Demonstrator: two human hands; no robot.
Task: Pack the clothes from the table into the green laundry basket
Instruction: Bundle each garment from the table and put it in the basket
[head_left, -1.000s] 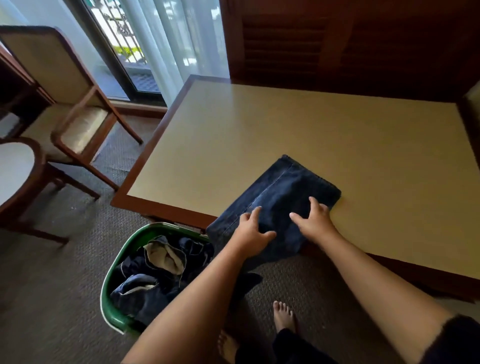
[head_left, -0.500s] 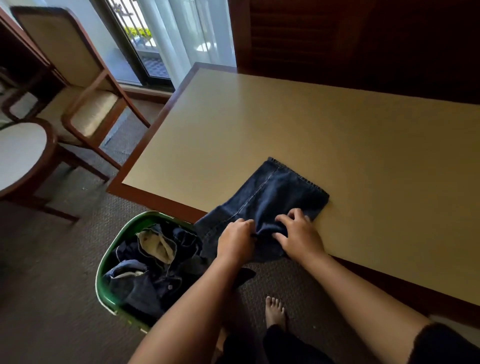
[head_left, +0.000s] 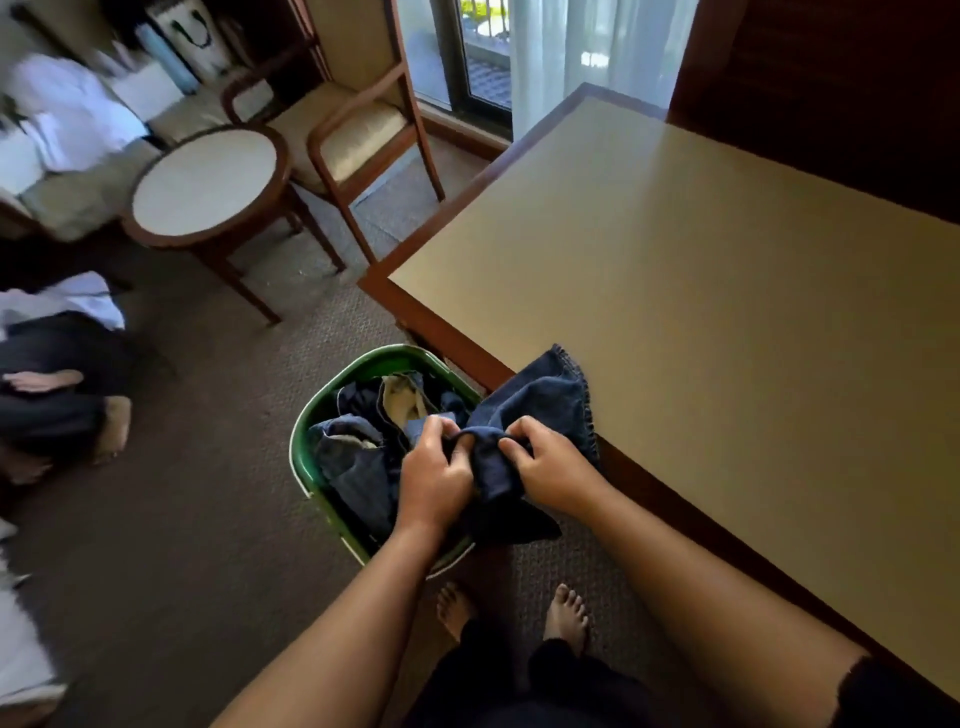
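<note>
Table (head_left: 727, 322): tan top with a dark wood edge, filling the right side; its near corner stands just beside the basket.
Carpet (head_left: 208, 519): dark and woven, under everything.
Chair (head_left: 358, 130): wooden arms and a cream seat, beyond the basket, near the window.
Round table (head_left: 205, 182): pale top with a wood rim, left of the chair.
Left edge: blurred pale and dark shapes, possibly a person sitting on the floor.
Basket (head_left: 306, 462): green, on the carpet at the table's corner, holding a heap of dark blue clothes with one tan piece among them.
Jeans (head_left: 540, 400): dark denim, bunched; one frayed end lies on the table edge, while the rest hangs off it, part of it over the basket's near side.
Left hand (head_left: 434, 480): closed around the bunched denim, above the basket.
Right hand (head_left: 550, 467): also clenched on the denim, just beside the left, at the table edge.
Feet (head_left: 566, 613): bare, on the carpet below the hands.
</note>
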